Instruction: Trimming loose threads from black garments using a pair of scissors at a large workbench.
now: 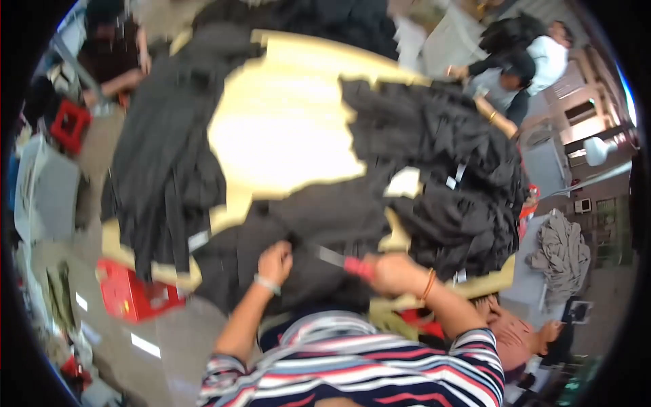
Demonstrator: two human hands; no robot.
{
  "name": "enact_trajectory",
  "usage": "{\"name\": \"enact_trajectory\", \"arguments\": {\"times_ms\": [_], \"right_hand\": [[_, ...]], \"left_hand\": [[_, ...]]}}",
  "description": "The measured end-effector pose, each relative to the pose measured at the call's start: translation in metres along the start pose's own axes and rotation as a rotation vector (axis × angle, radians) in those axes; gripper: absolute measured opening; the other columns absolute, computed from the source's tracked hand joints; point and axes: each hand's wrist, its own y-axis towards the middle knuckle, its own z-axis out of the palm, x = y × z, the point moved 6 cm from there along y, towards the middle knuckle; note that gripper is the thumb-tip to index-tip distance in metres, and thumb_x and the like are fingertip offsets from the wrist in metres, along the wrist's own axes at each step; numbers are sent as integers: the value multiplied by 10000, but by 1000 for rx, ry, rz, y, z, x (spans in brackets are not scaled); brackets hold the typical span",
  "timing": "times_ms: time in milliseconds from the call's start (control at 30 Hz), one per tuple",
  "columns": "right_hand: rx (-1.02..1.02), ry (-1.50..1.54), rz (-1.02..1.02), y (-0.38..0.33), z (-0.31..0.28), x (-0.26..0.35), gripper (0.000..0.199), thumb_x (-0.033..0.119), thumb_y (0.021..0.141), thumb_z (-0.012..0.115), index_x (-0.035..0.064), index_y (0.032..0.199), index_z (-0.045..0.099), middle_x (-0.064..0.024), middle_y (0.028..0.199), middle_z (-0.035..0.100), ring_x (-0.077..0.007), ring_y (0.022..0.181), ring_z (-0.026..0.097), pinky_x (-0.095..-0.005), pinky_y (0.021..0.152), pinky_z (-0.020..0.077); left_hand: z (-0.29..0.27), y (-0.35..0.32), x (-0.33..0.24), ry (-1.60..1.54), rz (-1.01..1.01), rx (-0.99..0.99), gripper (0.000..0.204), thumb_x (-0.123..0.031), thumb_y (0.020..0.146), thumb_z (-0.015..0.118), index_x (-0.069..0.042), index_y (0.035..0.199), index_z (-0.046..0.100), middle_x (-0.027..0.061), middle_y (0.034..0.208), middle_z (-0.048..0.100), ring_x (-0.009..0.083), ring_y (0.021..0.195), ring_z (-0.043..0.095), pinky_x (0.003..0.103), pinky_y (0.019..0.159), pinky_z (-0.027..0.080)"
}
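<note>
Dark cloth garment (325, 214) lies spread at the near side of the table, in front of my body. My left hand (274, 263) is closed, with its fingertips pinching this cloth. To its right, my right hand (397, 273) grips a red-handled tool with a metal blade (359, 266). The blade points left toward my left hand, over the garment; motion blur hides whether it is one blade or a pair. A pale wristband circles my left wrist, an orange band my right.
The yellow tabletop (285, 122) carries heaps of dark garments on the left (163, 149) and right (441, 136). A red stool (135, 292) stands at the near left. Several people surround the table; one person's arm (498, 119) reaches onto the right heap.
</note>
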Motion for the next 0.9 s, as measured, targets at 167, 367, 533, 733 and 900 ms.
{"name": "enact_trajectory", "arguments": {"times_ms": [167, 367, 533, 733, 900], "right_hand": [[233, 61, -109, -1, 18, 39, 305, 321, 820, 609, 69, 990, 630, -191, 820, 670, -389, 803, 652, -492, 693, 511], [138, 26, -42, 5, 16, 27, 295, 309, 836, 609, 63, 998, 633, -188, 840, 673, -391, 843, 648, -469, 726, 507], [188, 100, -234, -2, 38, 46, 279, 296, 832, 613, 39, 940, 628, -191, 829, 666, -395, 847, 640, -482, 715, 500], [77, 96, -148, 3, 33, 41, 224, 240, 769, 663, 40, 869, 686, -189, 843, 682, -373, 854, 662, -470, 735, 517], [-56, 114, -13, -21, 13, 30, 232, 199, 735, 595, 52, 912, 619, -174, 768, 670, -375, 727, 663, -474, 649, 523]], "left_hand": [[4, -8, 17, -57, -153, 118, 168, -227, 771, 705, -104, 867, 643, 109, 803, 631, 302, 802, 625, 399, 708, 502], [2, -30, 8, -264, -67, 141, 191, -63, 730, 746, -39, 858, 607, 73, 858, 619, 186, 778, 616, 287, 723, 489], [13, -32, 54, -896, -480, 177, 184, 30, 745, 751, -8, 879, 632, 27, 806, 628, 96, 743, 576, 239, 705, 474], [9, -33, 86, -821, -439, 34, 288, -33, 775, 726, 9, 1046, 640, 55, 947, 663, 136, 829, 610, 265, 792, 494], [5, -11, 25, -419, -296, 271, 329, -111, 813, 692, 0, 1115, 628, 97, 1045, 679, 170, 930, 635, 313, 853, 495]]}}
